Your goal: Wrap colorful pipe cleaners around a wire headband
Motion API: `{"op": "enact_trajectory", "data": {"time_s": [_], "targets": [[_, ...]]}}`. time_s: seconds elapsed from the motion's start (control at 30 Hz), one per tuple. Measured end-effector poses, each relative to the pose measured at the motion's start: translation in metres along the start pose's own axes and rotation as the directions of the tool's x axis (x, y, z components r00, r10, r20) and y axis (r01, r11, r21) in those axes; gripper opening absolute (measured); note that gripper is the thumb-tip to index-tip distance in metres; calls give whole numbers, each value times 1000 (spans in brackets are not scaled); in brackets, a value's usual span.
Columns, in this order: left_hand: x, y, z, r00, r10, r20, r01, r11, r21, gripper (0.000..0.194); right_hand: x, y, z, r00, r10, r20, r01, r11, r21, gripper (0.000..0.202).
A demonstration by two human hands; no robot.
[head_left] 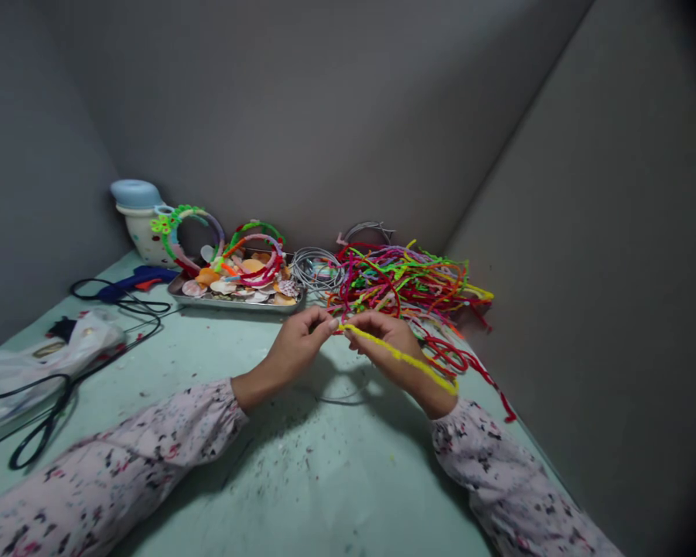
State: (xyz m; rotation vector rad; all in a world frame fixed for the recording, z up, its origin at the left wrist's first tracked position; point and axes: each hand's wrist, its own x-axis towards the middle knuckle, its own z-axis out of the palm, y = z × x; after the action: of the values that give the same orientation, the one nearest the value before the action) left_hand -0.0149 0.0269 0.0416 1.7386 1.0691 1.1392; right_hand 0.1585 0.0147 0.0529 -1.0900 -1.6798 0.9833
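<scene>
On a pale green counter, at its left edge, lies a crumpled white plastic bag, with a looping black cord running over and beside it. Farther back is a blue gun-shaped tool, and in the back left corner stands a spotted white container with a light blue lid.

Next along the back edge is a shallow metal tray of seashells. Colourful fuzzy hoops rest on it, including one trimmed with green flowers. A coil of grey wire sits just right of the tray.

In front, near the middle of the counter, the left hand pinches one end of a yellow fuzzy stem between thumb and forefinger. The right hand is close beside it, fingers curled in at the same end; whether they grip it cannot be told. The stem slants across this hand to the wrist (both sleeves are pale and flower-patterned).

Behind the right hand, a tangled heap of multicoloured stems fills the back right corner, and red strands trail down the right edge.
</scene>
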Motion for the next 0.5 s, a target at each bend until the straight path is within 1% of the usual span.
{"op": "enact_trajectory", "data": {"time_s": [0.1,0.2,0.27,0.4,0.5], "targets": [[0,-1,1,998,-58,5,58,998,-28,24,2,6,0,992,-123,-5,121,983,-141,12],[-1,-3,2,994,-108,14,109,992,-71,26,2,7,-2,967,-254,3,244,922,-300,13],[-1,-4,3,991,-134,28,136,986,-95,27,1,6,-3,949,-314,14,298,884,-361,15],[-1,-6,5,983,-177,52,183,974,-136,29,-1,4,-3,924,-377,70,369,827,-424,18],[-1,-7,6,976,-213,51,218,961,-169,30,-1,5,-3,920,-377,108,384,807,-449,18]]}}
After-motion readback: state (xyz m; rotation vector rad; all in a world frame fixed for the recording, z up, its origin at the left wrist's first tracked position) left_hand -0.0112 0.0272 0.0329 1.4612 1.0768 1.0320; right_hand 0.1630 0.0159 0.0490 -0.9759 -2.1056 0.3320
